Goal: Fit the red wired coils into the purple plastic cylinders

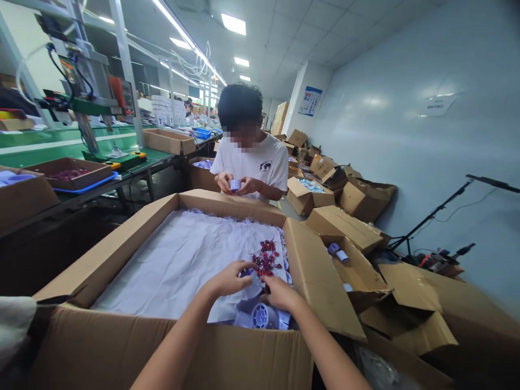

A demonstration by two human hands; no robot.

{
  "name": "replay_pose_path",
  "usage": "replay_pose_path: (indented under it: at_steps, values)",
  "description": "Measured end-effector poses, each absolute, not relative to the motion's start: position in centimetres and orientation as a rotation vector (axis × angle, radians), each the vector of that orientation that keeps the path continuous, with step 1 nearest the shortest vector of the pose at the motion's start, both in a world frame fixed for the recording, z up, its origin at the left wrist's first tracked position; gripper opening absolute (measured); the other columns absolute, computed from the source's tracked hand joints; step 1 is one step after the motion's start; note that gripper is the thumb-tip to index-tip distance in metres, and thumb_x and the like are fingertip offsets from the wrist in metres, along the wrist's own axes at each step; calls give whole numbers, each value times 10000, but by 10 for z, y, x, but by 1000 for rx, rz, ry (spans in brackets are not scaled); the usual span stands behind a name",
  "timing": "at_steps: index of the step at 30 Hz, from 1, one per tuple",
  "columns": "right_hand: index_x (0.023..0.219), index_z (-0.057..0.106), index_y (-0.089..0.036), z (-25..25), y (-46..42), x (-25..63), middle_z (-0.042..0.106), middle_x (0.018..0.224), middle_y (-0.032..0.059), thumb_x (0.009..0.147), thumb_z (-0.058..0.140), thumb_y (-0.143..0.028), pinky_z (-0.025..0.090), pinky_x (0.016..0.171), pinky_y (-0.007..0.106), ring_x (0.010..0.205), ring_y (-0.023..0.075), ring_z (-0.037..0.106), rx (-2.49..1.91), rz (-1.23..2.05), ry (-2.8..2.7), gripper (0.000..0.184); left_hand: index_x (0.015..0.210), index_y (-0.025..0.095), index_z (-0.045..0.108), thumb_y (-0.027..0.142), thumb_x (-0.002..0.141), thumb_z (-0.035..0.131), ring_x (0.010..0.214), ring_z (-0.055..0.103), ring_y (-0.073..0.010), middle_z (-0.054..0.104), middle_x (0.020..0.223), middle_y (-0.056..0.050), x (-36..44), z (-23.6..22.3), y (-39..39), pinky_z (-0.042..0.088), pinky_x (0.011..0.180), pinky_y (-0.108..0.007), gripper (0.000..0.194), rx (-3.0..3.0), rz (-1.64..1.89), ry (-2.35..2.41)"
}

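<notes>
My left hand (231, 279) is over the near right part of a large open cardboard box (195, 341), its thumb and fingers curled round a lavender plastic part (252, 286). Close beside it, my right hand (281, 293) has its fingers bent in toward that part; whether they pinch something small is hidden. Just beyond both hands, a pile of small red pieces with thin wires (267, 254) lies on a white sheet (174, 260). Under my hands, more lavender parts show at the box's near right corner, one a round spoked piece (262, 315).
Across the box, a co-worker (254, 162) holds a lavender part (235, 185) in both hands. An open carton (357, 271) with a few lavender parts stands at the right. A green workbench (158, 162) with a press machine (93, 81) runs along the left.
</notes>
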State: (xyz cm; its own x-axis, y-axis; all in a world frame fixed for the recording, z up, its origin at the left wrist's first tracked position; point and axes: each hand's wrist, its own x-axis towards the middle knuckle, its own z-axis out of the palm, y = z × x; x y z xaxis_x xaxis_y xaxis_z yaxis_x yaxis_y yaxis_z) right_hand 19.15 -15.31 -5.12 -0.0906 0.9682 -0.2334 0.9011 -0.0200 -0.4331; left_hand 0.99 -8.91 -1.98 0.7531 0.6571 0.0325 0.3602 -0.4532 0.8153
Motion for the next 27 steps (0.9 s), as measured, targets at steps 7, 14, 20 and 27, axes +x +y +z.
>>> replay_pose_path:
  at_steps: [7,14,20,27]
  values:
    - [937,613,-151,-63,-147,193,681,899,98,682,545,-92,352,658,272,802,204,591,-2073,626,-1978,271,917,164,588,393,667,459,604,564,-158,603,678,-18,-6,-13,-80,466,530,-255,363,1120,718,654]
    - [786,611,-172,-69,-145,199,658,781,31,635,484,10,374,657,228,748,157,573,-2035,624,-1856,268,640,141,576,537,672,578,459,506,-125,551,516,-9,-13,-15,-78,397,433,-224,397,1010,704,867]
    - [807,602,-158,-72,-143,201,634,756,40,741,478,-95,386,635,244,706,160,559,-2075,644,-1736,155,589,133,615,558,656,539,393,259,-62,339,421,72,-6,-30,-90,175,415,-219,437,1520,544,998]
    - [858,610,-166,-64,-155,197,541,680,-31,625,642,-99,338,605,231,657,130,483,-1983,773,-1912,245,623,133,631,511,691,436,446,289,-91,362,460,54,-6,-33,-89,203,472,-248,431,1725,527,1056]
